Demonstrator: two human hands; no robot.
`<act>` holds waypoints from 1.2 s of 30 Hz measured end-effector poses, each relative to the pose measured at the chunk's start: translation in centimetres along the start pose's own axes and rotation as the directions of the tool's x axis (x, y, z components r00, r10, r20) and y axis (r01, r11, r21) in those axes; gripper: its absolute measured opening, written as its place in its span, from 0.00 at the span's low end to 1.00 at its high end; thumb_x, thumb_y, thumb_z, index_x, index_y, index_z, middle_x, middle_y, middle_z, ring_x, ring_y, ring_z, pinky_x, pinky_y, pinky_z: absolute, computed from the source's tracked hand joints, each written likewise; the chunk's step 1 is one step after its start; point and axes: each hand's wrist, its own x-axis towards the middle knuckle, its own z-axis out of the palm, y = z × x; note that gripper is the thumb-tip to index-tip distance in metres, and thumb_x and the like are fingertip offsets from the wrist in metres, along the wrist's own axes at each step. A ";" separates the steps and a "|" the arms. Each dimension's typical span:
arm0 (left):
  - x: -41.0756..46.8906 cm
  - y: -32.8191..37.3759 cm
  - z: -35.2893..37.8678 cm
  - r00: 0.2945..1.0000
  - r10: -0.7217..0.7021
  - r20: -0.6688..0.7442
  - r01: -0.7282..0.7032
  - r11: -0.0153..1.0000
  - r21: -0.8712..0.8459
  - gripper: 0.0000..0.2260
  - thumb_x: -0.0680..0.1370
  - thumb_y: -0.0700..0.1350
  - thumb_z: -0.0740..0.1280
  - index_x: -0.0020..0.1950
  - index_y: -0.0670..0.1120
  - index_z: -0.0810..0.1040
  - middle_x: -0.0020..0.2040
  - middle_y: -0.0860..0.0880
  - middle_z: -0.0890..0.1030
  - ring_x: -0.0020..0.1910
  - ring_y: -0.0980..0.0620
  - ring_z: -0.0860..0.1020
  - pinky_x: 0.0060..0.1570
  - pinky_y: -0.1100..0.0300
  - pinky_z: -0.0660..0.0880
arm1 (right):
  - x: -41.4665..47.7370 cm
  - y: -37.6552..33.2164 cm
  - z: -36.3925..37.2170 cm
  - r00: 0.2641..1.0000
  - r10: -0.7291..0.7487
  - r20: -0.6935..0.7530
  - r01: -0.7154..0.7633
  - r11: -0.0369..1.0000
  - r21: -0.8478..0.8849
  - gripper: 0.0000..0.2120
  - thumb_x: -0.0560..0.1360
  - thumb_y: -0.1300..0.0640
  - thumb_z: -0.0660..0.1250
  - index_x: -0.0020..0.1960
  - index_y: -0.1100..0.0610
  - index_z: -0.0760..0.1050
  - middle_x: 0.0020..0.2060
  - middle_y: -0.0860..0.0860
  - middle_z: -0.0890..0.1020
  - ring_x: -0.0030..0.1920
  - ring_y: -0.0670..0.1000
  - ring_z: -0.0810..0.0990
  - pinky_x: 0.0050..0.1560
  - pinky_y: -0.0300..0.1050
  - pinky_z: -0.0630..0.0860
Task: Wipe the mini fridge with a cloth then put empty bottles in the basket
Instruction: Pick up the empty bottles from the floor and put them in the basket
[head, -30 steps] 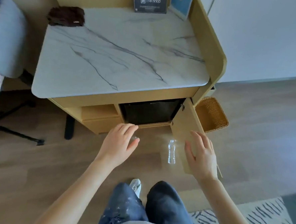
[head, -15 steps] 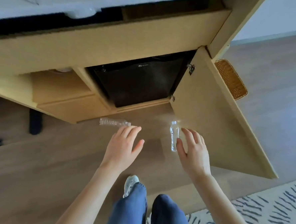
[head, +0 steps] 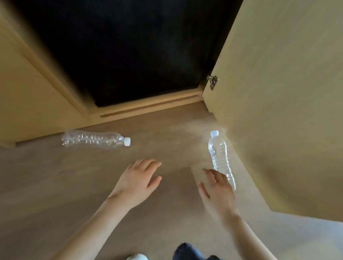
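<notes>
Head view. Bottles: two, clear, white caps, both lying on the floor (head: pixel 43 182).
- Left bottle (head: pixel 94 139): centre left, on its side, cap pointing right, near the cabinet base.
- Right bottle (head: pixel 221 159): centre right, cap toward the top of the frame, just beside the open door (head: pixel 289 97).

Fridge (head: pixel 121 46): one, its black front fills the upper centre.

Hands: two.
- Left hand (head: pixel 137 180): flat, fingers together, thumb out, holding nothing.
- Right hand (head: pixel 217 189): blurred, fingers loosely spread at the right bottle's lower end. Whether it touches cannot be told.

Versus half a second ago, the camera is far lower and closer. Both bottles are unmoved, and the right hand has come nearer its bottle.
</notes>
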 end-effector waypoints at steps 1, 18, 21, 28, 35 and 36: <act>0.3 -0.4 0.5 1.000 -0.002 -0.015 0.002 1.000 0.003 0.24 0.77 0.58 0.54 0.64 0.48 0.79 0.60 0.52 0.81 0.59 0.48 0.79 0.52 0.52 0.78 | 0.2 0.4 0.6 1.000 0.007 -0.002 -0.007 1.000 -0.008 0.22 0.76 0.47 0.55 0.62 0.58 0.77 0.54 0.54 0.82 0.51 0.60 0.81 0.48 0.51 0.80; 4.0 -14.2 1.1 0.923 -0.382 -0.051 0.385 0.911 0.148 0.41 0.74 0.47 0.72 0.80 0.45 0.51 0.79 0.42 0.56 0.79 0.42 0.54 0.78 0.48 0.51 | 4.4 4.3 4.3 0.972 0.231 0.039 -0.215 0.945 -0.245 0.37 0.61 0.48 0.81 0.67 0.56 0.76 0.63 0.64 0.75 0.51 0.70 0.77 0.49 0.63 0.76; 4.7 -15.9 1.5 0.892 -0.450 -0.040 0.450 0.879 0.157 0.42 0.74 0.42 0.71 0.81 0.45 0.49 0.80 0.44 0.55 0.80 0.43 0.52 0.79 0.47 0.49 | 4.7 4.7 4.9 0.973 0.225 0.052 -0.204 0.943 -0.264 0.36 0.62 0.50 0.81 0.68 0.56 0.75 0.66 0.65 0.71 0.50 0.70 0.76 0.44 0.60 0.78; 5.4 -14.8 2.4 0.903 -0.426 -0.062 0.425 0.861 0.278 0.30 0.75 0.46 0.69 0.75 0.45 0.64 0.66 0.45 0.72 0.66 0.42 0.67 0.69 0.49 0.62 | 4.3 4.9 5.5 1.000 0.012 -0.018 -0.015 0.991 -0.135 0.40 0.59 0.63 0.81 0.68 0.54 0.70 0.63 0.61 0.73 0.48 0.65 0.77 0.39 0.57 0.82; 5.9 -9.5 4.3 0.925 -0.379 -0.029 0.380 0.921 0.086 0.28 0.75 0.58 0.70 0.71 0.47 0.69 0.65 0.46 0.74 0.65 0.44 0.69 0.64 0.51 0.68 | 3.7 3.8 6.1 0.998 0.049 -0.047 -0.047 0.998 0.050 0.48 0.61 0.62 0.80 0.75 0.53 0.60 0.62 0.61 0.73 0.53 0.64 0.77 0.45 0.56 0.81; 5.9 -8.8 4.6 0.923 -0.384 -0.015 0.384 0.922 0.054 0.29 0.75 0.59 0.69 0.71 0.47 0.68 0.65 0.46 0.74 0.65 0.44 0.69 0.64 0.52 0.68 | 3.7 3.8 6.3 0.997 0.065 -0.032 -0.063 0.997 0.054 0.47 0.62 0.59 0.79 0.75 0.55 0.60 0.60 0.59 0.75 0.53 0.63 0.76 0.47 0.56 0.80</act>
